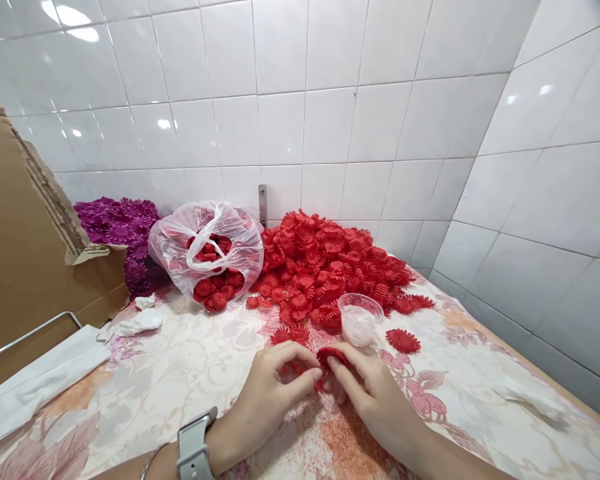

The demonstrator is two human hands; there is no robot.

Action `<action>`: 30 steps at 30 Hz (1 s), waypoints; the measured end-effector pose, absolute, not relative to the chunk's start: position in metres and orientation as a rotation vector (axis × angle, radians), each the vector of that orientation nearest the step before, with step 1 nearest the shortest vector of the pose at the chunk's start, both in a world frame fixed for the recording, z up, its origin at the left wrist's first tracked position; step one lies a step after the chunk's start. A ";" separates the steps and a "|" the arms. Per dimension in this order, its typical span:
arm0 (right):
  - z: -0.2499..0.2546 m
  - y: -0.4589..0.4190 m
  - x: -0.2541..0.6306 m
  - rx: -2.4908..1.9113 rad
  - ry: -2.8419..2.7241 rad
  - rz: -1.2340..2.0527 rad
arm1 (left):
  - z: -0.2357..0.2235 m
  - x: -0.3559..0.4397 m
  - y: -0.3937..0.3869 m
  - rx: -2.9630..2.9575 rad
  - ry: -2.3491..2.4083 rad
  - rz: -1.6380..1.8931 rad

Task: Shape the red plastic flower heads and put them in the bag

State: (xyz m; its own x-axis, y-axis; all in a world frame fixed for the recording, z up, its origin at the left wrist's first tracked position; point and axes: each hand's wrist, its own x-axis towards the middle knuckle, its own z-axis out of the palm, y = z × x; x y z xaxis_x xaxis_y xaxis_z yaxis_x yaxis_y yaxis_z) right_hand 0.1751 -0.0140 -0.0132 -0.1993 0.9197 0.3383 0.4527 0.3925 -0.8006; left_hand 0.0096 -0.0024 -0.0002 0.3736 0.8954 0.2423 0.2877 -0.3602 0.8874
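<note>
My right hand (380, 400) pinches a red fabric flower (331, 357) between thumb and fingers, just above the tablecloth. My left hand (273, 387), wearing a watch at the wrist, closes thumb against forefinger at the flower's left edge. A bit of red shows inside its curl; the fingertips partly hide what they grip. Beyond the fingers stands a clear plastic cup (361, 320) with whitish, translucent contents. One loose red flower (403, 341) lies right of the cup. Another red flower (290, 333) lies just behind my left hand.
A large heap of red flowers (325, 260) rests against the tiled wall (330, 127). Left of it sit a tied plastic bag (173, 243) of red flowers, a purple flower pile (117, 223) and a cardboard box (30, 213). Crumpled white paper (137, 323) lies on the patterned tablecloth (180, 373).
</note>
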 end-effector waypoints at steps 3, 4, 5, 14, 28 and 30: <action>-0.020 -0.015 0.173 -1.123 -1.918 0.613 | 0.000 0.011 -0.003 1.832 1.031 0.963; -0.022 -0.015 0.172 -1.111 -1.935 0.569 | 0.000 0.012 -0.004 1.823 1.034 0.964; -0.024 -0.015 0.172 -1.107 -1.944 0.527 | 0.000 0.012 -0.004 1.813 1.036 0.964; -0.026 -0.016 0.175 -1.164 -1.976 0.409 | 0.000 0.011 -0.006 1.780 1.005 0.933; -0.019 -0.016 0.173 -1.252 -1.883 0.598 | -0.005 0.012 -0.002 1.709 1.026 0.953; -0.018 -0.016 0.172 -1.225 -1.860 0.617 | -0.006 0.012 -0.002 1.706 1.041 0.970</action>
